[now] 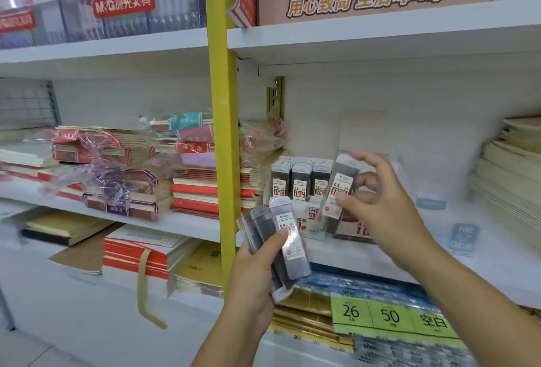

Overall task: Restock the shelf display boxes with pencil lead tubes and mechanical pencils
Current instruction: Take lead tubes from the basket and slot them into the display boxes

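My left hand (254, 276) grips a fanned bunch of flat grey pencil lead tubes (288, 245) in front of the shelf edge. My right hand (377, 205) pinches a single lead tube (339, 194), tilted, just right of the filled rows. A white display box (310, 220) stands on the middle shelf with three rows of lead tubes (301, 180) upright in its left part. The held tube and my right hand hide the box's right part. No mechanical pencils are visible.
A yellow upright post (225, 132) divides the shelving left of the box. Wrapped exercise-book stacks (123, 173) fill the left bay. Paper stacks (509, 170) sit at the far right. Blue price tags (464, 238) hang on the shelf edge. Packaged pads (389, 317) lie below.
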